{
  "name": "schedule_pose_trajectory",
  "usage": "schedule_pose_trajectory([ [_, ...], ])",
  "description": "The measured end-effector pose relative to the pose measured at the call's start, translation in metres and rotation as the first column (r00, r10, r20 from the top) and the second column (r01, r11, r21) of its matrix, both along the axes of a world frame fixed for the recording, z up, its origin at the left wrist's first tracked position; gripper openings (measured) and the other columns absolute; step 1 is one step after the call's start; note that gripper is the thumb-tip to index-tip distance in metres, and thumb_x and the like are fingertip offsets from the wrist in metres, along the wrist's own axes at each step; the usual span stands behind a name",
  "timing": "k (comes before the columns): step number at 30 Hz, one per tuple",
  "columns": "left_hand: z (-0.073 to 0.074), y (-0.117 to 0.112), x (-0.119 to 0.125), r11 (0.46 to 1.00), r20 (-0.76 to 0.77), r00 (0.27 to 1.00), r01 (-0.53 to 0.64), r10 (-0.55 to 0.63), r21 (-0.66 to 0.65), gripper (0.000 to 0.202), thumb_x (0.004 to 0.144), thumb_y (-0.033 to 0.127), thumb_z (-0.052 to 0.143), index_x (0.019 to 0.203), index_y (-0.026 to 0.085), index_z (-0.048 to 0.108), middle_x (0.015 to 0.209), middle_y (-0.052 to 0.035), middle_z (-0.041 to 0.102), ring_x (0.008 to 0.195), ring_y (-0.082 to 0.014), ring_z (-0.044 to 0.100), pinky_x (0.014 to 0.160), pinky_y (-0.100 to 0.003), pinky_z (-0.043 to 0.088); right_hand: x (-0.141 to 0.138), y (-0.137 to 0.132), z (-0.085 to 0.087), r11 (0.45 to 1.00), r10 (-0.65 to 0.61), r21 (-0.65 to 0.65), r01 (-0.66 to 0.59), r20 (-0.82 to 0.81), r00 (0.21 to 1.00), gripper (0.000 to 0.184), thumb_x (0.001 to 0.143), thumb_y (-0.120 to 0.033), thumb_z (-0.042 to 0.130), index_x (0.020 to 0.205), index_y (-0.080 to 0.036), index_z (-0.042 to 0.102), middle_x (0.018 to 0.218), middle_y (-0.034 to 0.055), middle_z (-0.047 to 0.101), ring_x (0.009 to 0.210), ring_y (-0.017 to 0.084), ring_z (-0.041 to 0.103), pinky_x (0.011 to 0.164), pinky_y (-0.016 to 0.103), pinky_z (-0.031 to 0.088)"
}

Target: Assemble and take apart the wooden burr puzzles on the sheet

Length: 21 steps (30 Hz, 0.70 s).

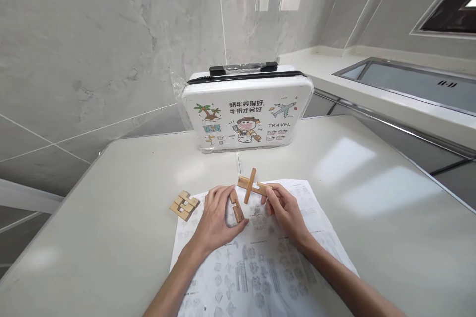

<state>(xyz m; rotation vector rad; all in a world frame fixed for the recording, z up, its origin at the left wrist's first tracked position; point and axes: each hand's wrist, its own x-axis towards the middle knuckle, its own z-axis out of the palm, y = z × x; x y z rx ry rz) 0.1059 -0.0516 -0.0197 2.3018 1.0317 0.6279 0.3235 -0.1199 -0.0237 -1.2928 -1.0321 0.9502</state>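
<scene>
I am watching two hands over a white table (111, 237). The left hand (214, 219) is pinching a notched wooden block (238, 213) between thumb and fingers. The right hand (285, 209) is gripping one end of a wooden cross (250, 186), near the top of the printed paper (256, 267). More little blocks (185, 205) are lying left of them. A white case (223, 94) (it is wearing clear plastic) is standing behind.

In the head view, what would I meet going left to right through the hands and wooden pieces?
Cluster of wooden pieces → left hand → notched wooden piece held by that hand → crossed wooden pieces held by the other → right hand.
</scene>
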Motion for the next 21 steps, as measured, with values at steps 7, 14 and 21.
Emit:
schedule_pose_trajectory([
  [7, -0.002, 0.004, -0.006, 1.000, -0.050, 0.999, -0.002, 0.003, 0.012, 0.085, 0.086, 0.054, 0.081, 0.157, 0.026, 0.044, 0.151, -0.0147, 0.054, 0.142, -0.0402, 0.044, 0.115, -0.059, 0.043, -0.001, -0.002, 0.006, 1.000, 0.007, -0.020, -0.007, 0.000, 1.000, 0.043, 0.106, -0.061, 0.054, 0.100, -0.021, 0.066, 0.077, 0.0016, 0.064, 0.056, 0.014, 0.049, 0.055, 0.029, 0.045],
  [14, 0.007, 0.001, -0.003, 0.998, 0.045, 0.999, -0.018, 0.020, -0.054, 0.086, 0.082, 0.057, 0.085, 0.154, 0.027, 0.048, 0.154, -0.0150, 0.052, 0.145, -0.0407, 0.043, 0.119, -0.059, 0.040, -0.001, -0.001, 0.004, 0.999, 0.050, -0.019, -0.050, 0.001, 0.999, 0.046, 0.105, -0.065, 0.054, 0.100, -0.021, 0.067, 0.076, 0.0013, 0.065, 0.056, 0.015, 0.051, 0.055, 0.030, 0.045],
  [21, 0.020, -0.002, 0.001, 0.857, 0.444, 0.874, 0.064, 0.199, -0.511, 0.052, 0.104, 0.061, 0.055, 0.138, 0.023, 0.066, 0.136, -0.0140, 0.070, 0.128, -0.0330, 0.065, 0.112, -0.048, 0.049, 0.001, -0.004, 0.010, 0.963, 0.266, -0.022, -0.267, -0.040, 0.963, 0.044, 0.107, -0.063, 0.052, 0.096, -0.023, 0.065, 0.075, 0.0007, 0.065, 0.057, 0.015, 0.052, 0.057, 0.030, 0.044],
])
